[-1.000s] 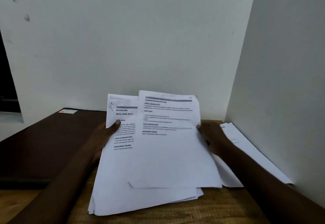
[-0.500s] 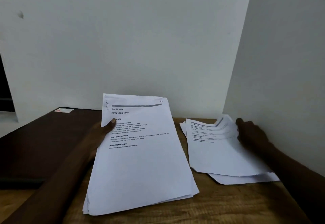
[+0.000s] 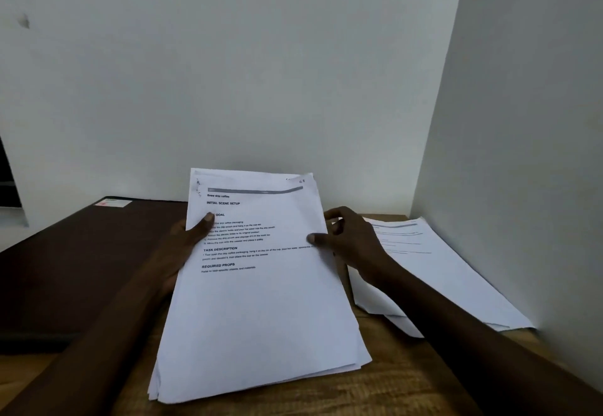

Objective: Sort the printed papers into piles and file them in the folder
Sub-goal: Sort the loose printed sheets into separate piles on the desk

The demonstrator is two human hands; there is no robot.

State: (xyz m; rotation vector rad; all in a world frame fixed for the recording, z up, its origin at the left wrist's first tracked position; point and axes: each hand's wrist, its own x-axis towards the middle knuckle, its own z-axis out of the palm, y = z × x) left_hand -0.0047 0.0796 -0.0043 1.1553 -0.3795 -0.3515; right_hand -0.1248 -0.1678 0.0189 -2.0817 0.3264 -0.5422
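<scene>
**Head view: drawing the next sheet from the held stack**

Risk. The stack of printed papers (image 3: 257,285) is tilted. Its near edge appears to rest on the wooden table (image 3: 375,389), and its lower sheets are already fanned, so a slack grip could let them slide apart. Pulling the top sheet (image 3: 248,317) may drag a second sheet along and misfile it on the sorted pile (image 3: 440,268) to the right of the stack.

Hands. The left hand (image 3: 186,242) grips the stack's left edge, thumb on top and fingers underneath. The right hand (image 3: 349,246) pinches the top sheet's right edge, thumb on top and fingers curled behind; whether more sheets are caught cannot be told. The dark folder (image 3: 81,268) lies closed, left of the stack.
</scene>
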